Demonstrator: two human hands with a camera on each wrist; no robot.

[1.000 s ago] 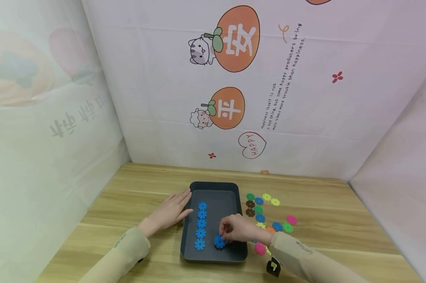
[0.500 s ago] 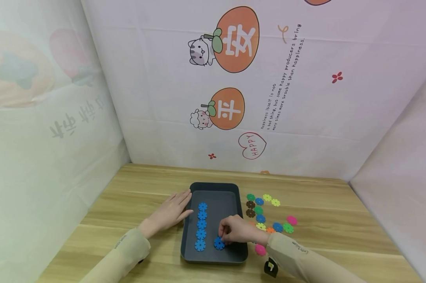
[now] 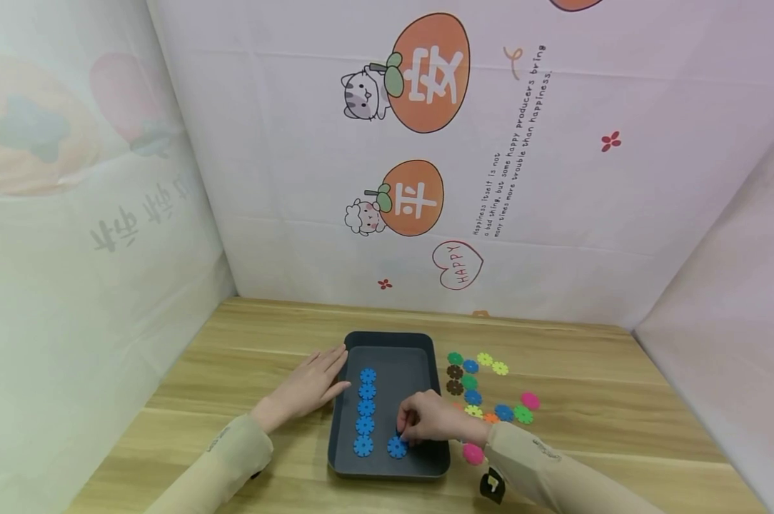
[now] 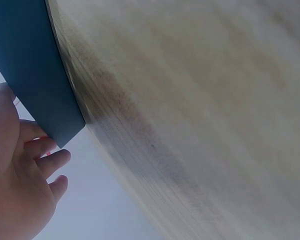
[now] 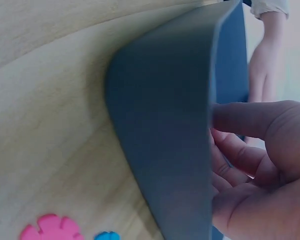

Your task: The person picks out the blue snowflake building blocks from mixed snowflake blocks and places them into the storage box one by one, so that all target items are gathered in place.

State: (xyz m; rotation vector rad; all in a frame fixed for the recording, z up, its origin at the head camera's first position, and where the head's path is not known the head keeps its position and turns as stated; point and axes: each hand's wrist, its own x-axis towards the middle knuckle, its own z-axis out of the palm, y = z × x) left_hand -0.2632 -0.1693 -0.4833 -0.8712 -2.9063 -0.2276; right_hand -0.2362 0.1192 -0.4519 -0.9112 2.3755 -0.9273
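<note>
A dark grey tray [image 3: 405, 371] lies on the table with a column of several blue notched snowflake discs [image 3: 365, 407] along its left side. My left hand [image 3: 310, 382] rests with extended fingers on the tray's left rim; in the left wrist view its fingers [image 4: 52, 162] lie by the tray wall [image 4: 37, 65]. My right hand [image 3: 428, 416] reaches into the front right of the tray, thumb and fingers pinched at the upper edge of another blue snowflake disc [image 3: 397, 447]. In the right wrist view the tray wall [image 5: 165, 115] hides that hand's fingertips.
Right of the tray, loose snowflake discs in several colours lie scattered, among them a brown disc [image 3: 454, 387], a green disc [image 3: 523, 414] and a pink disc [image 3: 473, 453]. A small black object [image 3: 493, 486] is near the right sleeve. Patterned cloth [image 3: 541, 214] encloses the table.
The blue disc at my right fingertips has shifted slightly toward the tray's front and shows more of its face. My right hand has hardly moved; my left hand stays on the rim.
</note>
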